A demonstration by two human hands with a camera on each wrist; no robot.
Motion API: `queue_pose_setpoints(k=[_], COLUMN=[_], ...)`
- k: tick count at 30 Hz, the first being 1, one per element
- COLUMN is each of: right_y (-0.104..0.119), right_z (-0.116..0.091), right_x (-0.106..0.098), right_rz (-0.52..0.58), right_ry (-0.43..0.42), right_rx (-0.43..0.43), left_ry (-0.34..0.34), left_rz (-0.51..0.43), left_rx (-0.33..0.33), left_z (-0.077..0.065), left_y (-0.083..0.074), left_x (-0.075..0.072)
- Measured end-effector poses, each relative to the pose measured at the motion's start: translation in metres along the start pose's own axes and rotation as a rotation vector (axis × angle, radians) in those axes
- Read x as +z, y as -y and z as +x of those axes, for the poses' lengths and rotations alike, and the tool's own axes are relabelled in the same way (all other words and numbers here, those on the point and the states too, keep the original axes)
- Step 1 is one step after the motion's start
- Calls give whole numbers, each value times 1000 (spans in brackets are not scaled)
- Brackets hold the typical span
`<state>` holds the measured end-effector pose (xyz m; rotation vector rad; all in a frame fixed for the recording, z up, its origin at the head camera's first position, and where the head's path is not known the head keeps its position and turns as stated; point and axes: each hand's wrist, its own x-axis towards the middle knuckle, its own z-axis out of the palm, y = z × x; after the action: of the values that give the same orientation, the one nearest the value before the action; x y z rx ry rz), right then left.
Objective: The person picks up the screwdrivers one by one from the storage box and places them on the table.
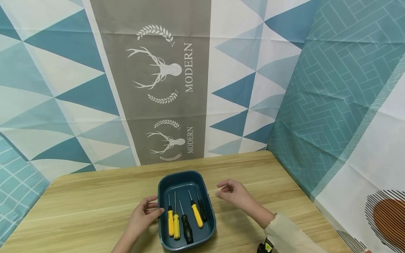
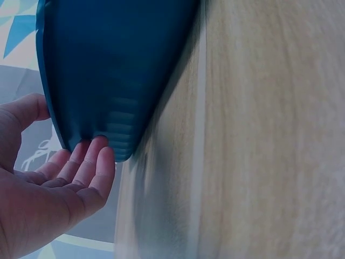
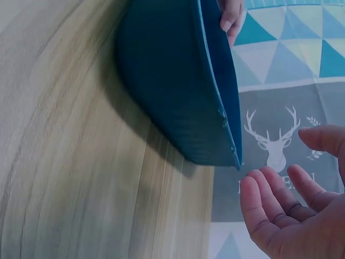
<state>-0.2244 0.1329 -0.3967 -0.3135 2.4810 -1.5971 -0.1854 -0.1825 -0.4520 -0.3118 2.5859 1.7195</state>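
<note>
Left hand (image 1: 145,215), low and left of centre in the head view, is clamped on the tray's left rim, thumb over the edge, fingers against the outer wall. Right hand (image 1: 235,193), just right of centre, holds nothing; its thumb and fingers are apart, near the tray but not touching it. At the bottom edge, beside the sleeve (image 1: 294,235), is a black-and-yellow thing (image 1: 265,247), too cut off to name. The tray (image 1: 185,178) rests on the desk (image 1: 95,196) at lower centre, five screwdrivers (image 1: 187,228) inside, handles toward the bottom of the frame, tips toward the top. To hold the tray well, I judge, the pinch belongs firmly on the rim; support on the opposite side would prevent twisting, and a level base would keep the screwdrivers from rolling. Beyond, patterned cloth (image 1: 196,21) fills the upper frame.
</note>
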Motion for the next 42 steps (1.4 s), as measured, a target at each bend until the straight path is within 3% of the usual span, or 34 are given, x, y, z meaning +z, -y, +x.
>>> queue_pose_setpoints(k=[13, 42], right_y=[3, 14], right_z=[-1, 0], right_x=[8, 32], right_rz=[27, 80], right_ry=[47, 145], right_rx=[-11, 53], left_ry=[3, 6], left_rz=[-22, -30], left_rx=[5, 4], left_z=[1, 1], left_y=[1, 3], left_x=[1, 1])
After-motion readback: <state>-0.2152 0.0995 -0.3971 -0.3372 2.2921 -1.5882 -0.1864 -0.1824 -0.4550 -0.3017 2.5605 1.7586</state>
